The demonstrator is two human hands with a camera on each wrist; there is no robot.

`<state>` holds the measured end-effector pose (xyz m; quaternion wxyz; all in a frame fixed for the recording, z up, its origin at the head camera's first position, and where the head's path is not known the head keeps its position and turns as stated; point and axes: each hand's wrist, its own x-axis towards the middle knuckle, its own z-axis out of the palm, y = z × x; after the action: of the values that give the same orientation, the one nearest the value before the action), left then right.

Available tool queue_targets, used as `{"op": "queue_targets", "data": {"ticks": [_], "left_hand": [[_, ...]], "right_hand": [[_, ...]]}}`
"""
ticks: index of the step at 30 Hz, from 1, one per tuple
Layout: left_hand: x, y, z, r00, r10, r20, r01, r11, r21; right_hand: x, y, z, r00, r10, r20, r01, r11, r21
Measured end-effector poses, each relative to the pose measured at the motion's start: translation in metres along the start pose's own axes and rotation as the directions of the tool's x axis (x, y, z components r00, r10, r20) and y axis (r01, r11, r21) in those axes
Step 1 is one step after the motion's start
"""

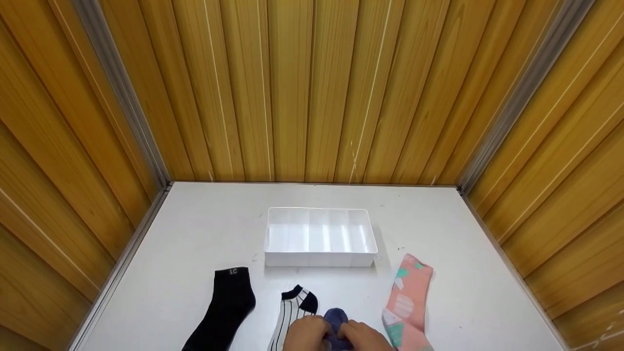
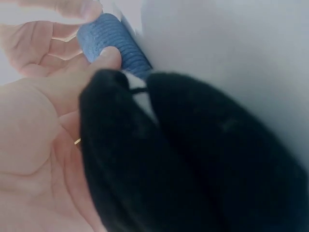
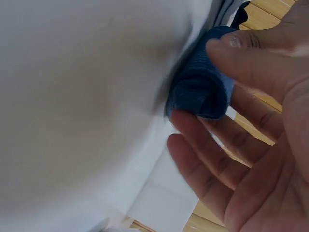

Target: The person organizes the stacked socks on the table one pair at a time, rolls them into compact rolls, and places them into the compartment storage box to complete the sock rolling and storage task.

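A blue sock (image 1: 335, 317), partly rolled up, lies between my two hands at the table's near edge. My left hand (image 1: 306, 334) pinches one side of it, with the thumb on the ribbed cloth (image 2: 129, 50) in the left wrist view. My right hand (image 1: 365, 336) grips the other side; the right wrist view shows the thumb over the roll (image 3: 195, 92) and fingers under it. Just left of the hands lies a white sock with black stripes (image 1: 288, 312), partly covered by my left hand. Dark cloth (image 2: 193, 159) fills the front of the left wrist view.
Behind the hands stands a white plastic tray (image 1: 319, 259) on the white table (image 1: 204, 219). A black sock (image 1: 229, 304) lies at left, a pink patterned sock (image 1: 409, 297) at right. Wood-patterned walls (image 1: 287, 97) enclose the table at back and sides.
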<state>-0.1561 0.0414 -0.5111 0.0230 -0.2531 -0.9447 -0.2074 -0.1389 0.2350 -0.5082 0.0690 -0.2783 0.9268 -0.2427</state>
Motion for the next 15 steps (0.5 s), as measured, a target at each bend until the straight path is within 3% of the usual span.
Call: {"op": "queue_targets", "data": {"ticks": [9, 15], "left_hand": [[-0.001, -0.0006, -0.0056, 0.998, 0.0, 0.07, 0.002, 0.999, -0.032], [-0.0033, 0.0017, -0.0082, 0.999, 0.006, 0.051, -0.005, 1.0, -0.02]], "right_hand": [[0.0003, -0.0001, 0.0006, 0.999, 0.044, -0.014, -0.043, 0.999, 0.01], [0.0015, 0.0026, -0.0003, 0.996, 0.084, 0.001, -0.084, 0.993, 0.087]]}}
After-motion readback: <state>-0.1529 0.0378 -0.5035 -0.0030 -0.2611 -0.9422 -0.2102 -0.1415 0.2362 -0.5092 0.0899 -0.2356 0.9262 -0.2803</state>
